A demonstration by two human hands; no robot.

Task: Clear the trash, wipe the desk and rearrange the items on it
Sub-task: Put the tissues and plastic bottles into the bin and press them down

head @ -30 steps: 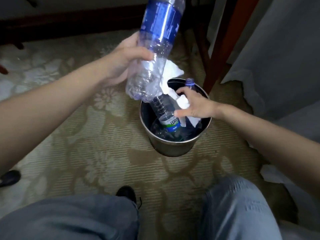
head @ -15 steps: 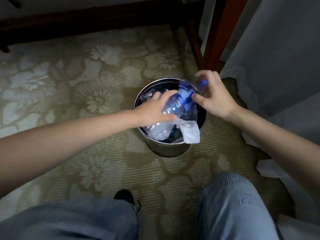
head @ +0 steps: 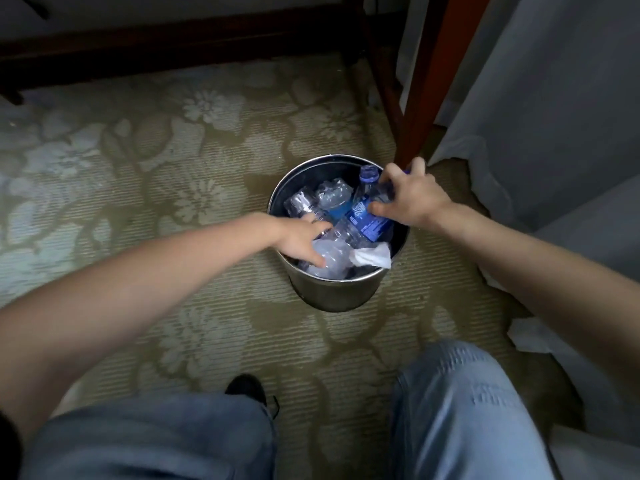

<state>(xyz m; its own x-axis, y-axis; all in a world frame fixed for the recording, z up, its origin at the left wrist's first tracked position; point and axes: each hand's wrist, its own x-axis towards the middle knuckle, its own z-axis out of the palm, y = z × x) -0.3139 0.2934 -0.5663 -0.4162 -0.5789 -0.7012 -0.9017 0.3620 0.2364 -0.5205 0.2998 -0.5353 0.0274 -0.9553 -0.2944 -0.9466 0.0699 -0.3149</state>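
Note:
A round metal trash bin stands on the carpet, filled with several crushed clear plastic bottles. A large clear bottle with a blue label lies slanted across the top of the bin, its open neck pointing to the far side. My left hand is inside the bin, fingers pressed on the bottle's crumpled base end. My right hand grips the bottle's upper part near the far right rim. A white tissue hangs over the near right rim.
A reddish wooden furniture leg rises just behind the bin. Grey-white fabric hangs at the right, with white paper on the floor below it. My knees in jeans and a black shoe are at the bottom. Dark wooden rail at the back.
The blue-labelled bottle came down from above the bin, where my left hand held it, into the bin. My right hand moved from the tissue to the bottle's upper part.

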